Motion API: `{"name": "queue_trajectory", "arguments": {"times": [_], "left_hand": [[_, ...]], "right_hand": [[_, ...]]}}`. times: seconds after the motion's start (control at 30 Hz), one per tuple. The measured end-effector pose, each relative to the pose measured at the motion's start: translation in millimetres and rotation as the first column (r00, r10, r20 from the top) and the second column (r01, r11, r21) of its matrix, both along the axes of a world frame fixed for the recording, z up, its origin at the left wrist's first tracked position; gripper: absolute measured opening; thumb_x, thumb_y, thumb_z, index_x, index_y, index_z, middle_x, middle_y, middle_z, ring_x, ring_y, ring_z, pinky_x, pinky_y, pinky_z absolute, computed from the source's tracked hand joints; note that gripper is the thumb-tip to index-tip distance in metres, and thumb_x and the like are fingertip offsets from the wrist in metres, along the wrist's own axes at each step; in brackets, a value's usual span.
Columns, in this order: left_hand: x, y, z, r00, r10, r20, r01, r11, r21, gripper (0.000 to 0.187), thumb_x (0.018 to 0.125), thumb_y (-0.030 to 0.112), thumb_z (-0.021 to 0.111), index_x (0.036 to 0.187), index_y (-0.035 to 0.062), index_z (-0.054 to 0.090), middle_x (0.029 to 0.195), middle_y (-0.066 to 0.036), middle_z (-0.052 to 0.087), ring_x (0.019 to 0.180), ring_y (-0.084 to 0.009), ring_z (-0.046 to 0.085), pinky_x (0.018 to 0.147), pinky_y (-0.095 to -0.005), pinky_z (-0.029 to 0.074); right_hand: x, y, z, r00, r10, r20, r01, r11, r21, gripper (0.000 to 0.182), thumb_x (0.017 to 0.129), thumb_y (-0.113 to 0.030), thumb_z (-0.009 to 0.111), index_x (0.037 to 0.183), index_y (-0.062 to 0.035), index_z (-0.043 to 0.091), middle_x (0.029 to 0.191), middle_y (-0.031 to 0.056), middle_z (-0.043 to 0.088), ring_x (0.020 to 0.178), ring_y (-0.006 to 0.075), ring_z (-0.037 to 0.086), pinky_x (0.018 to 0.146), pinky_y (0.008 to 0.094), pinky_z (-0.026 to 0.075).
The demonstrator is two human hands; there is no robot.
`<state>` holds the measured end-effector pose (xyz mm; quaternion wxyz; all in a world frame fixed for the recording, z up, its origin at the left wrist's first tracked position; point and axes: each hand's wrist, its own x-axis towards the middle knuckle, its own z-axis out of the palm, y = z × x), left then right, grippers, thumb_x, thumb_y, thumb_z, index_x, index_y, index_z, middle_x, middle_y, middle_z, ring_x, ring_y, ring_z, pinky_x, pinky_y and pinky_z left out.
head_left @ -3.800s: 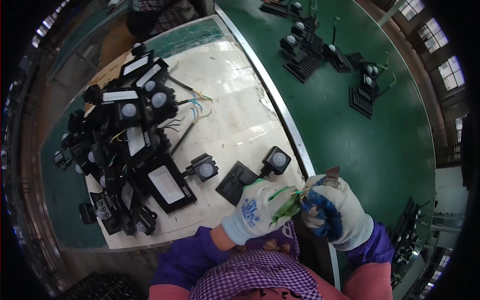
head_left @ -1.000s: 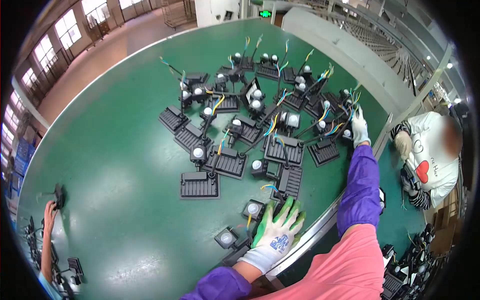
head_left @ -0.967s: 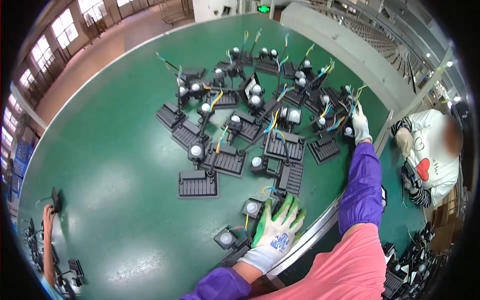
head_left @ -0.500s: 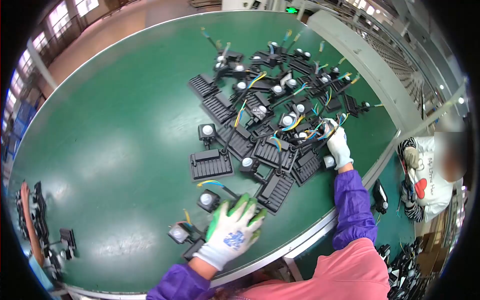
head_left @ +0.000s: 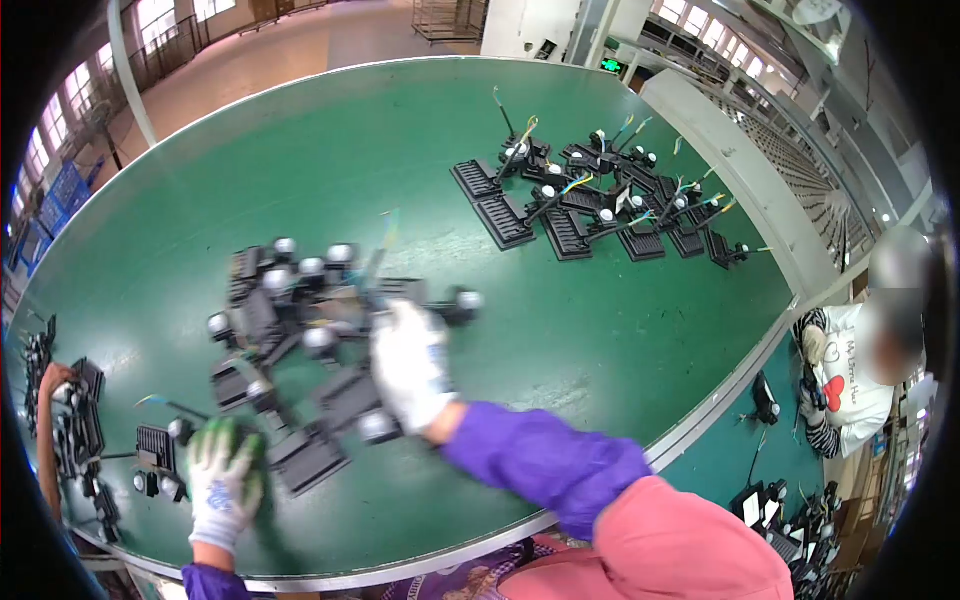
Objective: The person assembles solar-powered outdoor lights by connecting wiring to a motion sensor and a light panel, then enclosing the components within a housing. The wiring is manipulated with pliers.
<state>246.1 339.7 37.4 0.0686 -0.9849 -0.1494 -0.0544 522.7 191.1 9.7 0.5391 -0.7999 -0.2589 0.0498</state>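
Note:
Several black LED floodlights with finned backs, round white-domed sensors and coloured wires form a loose pile (head_left: 262, 325) on the green table (head_left: 560, 370). My right hand (head_left: 410, 362), in a white glove, presses against the right side of this pile; motion blurs it and its fingertips are hard to make out. My left hand (head_left: 222, 482), in a white and green glove, lies low at the pile's left front with its fingers stretched out. Just left of it is a smaller floodlight (head_left: 156, 447). Another floodlight (head_left: 308, 461) lies to its right.
Toward the far right of the table sits a second group of floodlights (head_left: 568, 235). At the left edge another person's arm (head_left: 48, 440) reaches among more lights. A co-worker (head_left: 850, 360) is on the right, beside a lower surface with further lights. A metal rim borders the table.
Both hands have moved left. Part of the floodlight pile has shifted left across the table with my right hand, separating from the group at the far right. The view has turned slightly.

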Motion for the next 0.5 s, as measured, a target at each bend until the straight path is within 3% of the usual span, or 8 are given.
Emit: {"name": "queue_trajectory", "arguments": {"times": [0.03, 0.13, 0.2, 0.27, 0.33, 0.4, 0.43, 0.5], "left_hand": [[-12.8, 10.7, 1.3, 0.99, 0.134, 0.042, -0.135, 0.991, 0.009, 0.048, 0.069, 0.013, 0.064, 0.117, 0.0098, 0.061, 0.132, -0.019, 0.05, 0.126, -0.0397, 0.043, 0.107, -0.0519, 0.032], [-56.0, 61.4, -20.8, 0.821, 0.458, 0.34, -0.417, 0.889, -0.19, 0.034, 0.084, 0.006, 0.058, 0.117, -0.0004, 0.058, 0.131, -0.024, 0.05, 0.124, -0.0392, 0.046, 0.104, -0.0452, 0.035], [-55.6, 65.2, -24.8, 0.612, 0.471, 0.635, -0.524, 0.843, -0.12, 0.036, 0.09, 0.003, 0.053, 0.124, -0.0052, 0.054, 0.134, -0.023, 0.049, 0.122, -0.0377, 0.049, 0.103, -0.0441, 0.037], [-18.8, 25.3, 2.3, 0.568, 0.348, 0.746, -0.437, 0.896, -0.085, 0.04, 0.09, 0.003, 0.053, 0.129, -0.0056, 0.052, 0.133, -0.022, 0.05, 0.124, -0.0359, 0.048, 0.104, -0.0451, 0.036], [14.3, -7.0, -6.9, 0.665, 0.242, 0.707, -0.298, 0.953, -0.047, 0.048, 0.082, -0.002, 0.054, 0.13, -0.0054, 0.05, 0.131, -0.022, 0.052, 0.126, -0.0394, 0.045, 0.105, -0.0491, 0.033], [64.4, -55.6, -3.3, 0.843, 0.153, 0.515, -0.104, 0.987, -0.122, 0.057, 0.078, 0.01, 0.064, 0.132, -0.0013, 0.048, 0.136, -0.02, 0.048, 0.126, -0.0389, 0.044, 0.106, -0.0492, 0.033], [94.2, -76.2, 0.4, 0.911, 0.236, 0.339, -0.162, 0.959, -0.233, 0.065, 0.072, 0.016, 0.067, 0.133, 0.0046, 0.049, 0.14, -0.02, 0.043, 0.129, -0.0414, 0.039, 0.106, -0.0518, 0.031], [142.8, -94.2, -14.6, 0.96, 0.16, 0.228, -0.084, 0.947, -0.31, 0.073, 0.069, 0.024, 0.07, 0.137, 0.0088, 0.045, 0.141, -0.021, 0.039, 0.132, -0.0429, 0.033, 0.108, -0.0541, 0.027]], "right_hand": [[-20.5, 38.7, -18.0, 0.986, -0.008, 0.167, -0.013, 0.992, 0.128, 0.024, 0.094, -0.017, 0.047, 0.107, -0.0032, 0.06, 0.1, 0.0174, 0.063, 0.095, 0.0386, 0.056, 0.085, 0.0481, 0.04], [-78.6, 133.3, -32.0, 0.975, 0.132, 0.179, -0.167, 0.965, 0.2, 0.03, 0.095, -0.019, 0.045, 0.118, -0.0041, 0.056, 0.111, 0.0203, 0.059, 0.101, 0.038, 0.055, 0.091, 0.0491, 0.04], [-93.6, 151.8, -17.0, 0.864, 0.499, -0.069, -0.472, 0.85, 0.235, 0.028, 0.094, -0.023, 0.046, 0.114, -0.0069, 0.058, 0.107, 0.0189, 0.06, 0.103, 0.0369, 0.055, 0.09, 0.0509, 0.041], [-56.4, 151.3, 28.7, 0.684, 0.72, 0.119, -0.722, 0.691, -0.031, 0.023, 0.089, -0.021, 0.051, 0.106, -0.0084, 0.059, 0.101, 0.0182, 0.062, 0.099, 0.036, 0.057, 0.084, 0.0491, 0.045], [13.6, 136.4, 66.4, 0.548, 0.508, 0.665, -0.485, 0.84, -0.243, 0.017, 0.078, -0.017, 0.056, 0.092, -0.011, 0.065, 0.094, 0.0144, 0.063, 0.088, 0.0314, 0.059, 0.073, 0.0433, 0.047], [99.7, 162.1, 59.6, 0.519, 0.403, 0.754, -0.307, 0.911, -0.276, 0.016, 0.078, -0.02, 0.058, 0.084, -0.0105, 0.07, 0.096, 0.0135, 0.063, 0.094, 0.03, 0.058, 0.073, 0.0447, 0.047], [143.1, 161.3, 60.3, 0.404, 0.371, 0.836, -0.185, 0.928, -0.323, 0.016, 0.079, -0.02, 0.058, 0.085, -0.0111, 0.071, 0.098, 0.0153, 0.063, 0.098, 0.0301, 0.059, 0.075, 0.0442, 0.048], [230.4, 167.1, 56.1, 0.413, 0.496, 0.764, 0.001, 0.838, -0.545, 0.023, 0.084, -0.022, 0.056, 0.102, -0.0185, 0.071, 0.115, 0.0115, 0.061, 0.116, 0.0275, 0.053, 0.089, 0.047, 0.046]]}}
